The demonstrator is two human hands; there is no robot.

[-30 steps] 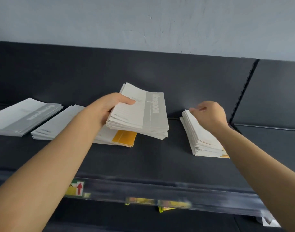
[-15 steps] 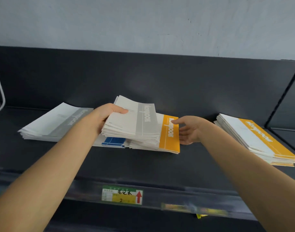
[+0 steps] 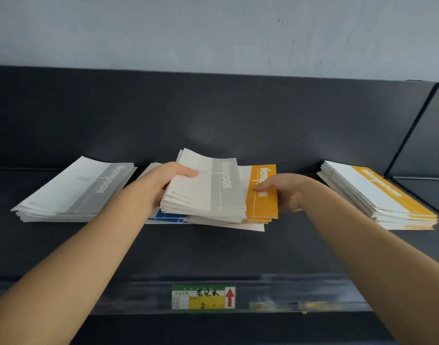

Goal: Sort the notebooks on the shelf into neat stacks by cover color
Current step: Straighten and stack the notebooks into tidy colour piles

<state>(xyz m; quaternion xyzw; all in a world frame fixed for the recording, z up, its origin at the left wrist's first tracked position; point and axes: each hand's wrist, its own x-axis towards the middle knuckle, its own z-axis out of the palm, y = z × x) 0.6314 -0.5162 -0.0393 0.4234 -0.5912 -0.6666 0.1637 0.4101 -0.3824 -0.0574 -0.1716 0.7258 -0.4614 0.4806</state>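
On the shelf [image 3: 213, 252], left hand [image 3: 168, 181] fingers clamp grey notebooks [image 3: 208, 195]; right hand [image 3: 287, 194] fingers pinch an orange notebook [image 3: 262, 206].

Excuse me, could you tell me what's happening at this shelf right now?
A person is sorting notebooks by cover colour. The left hand grips a grey bundle over the mixed middle pile; the right hand pinches an orange notebook in that pile. A grey stack lies to the left, an orange stack to the right, and a blue notebook shows low in the pile.
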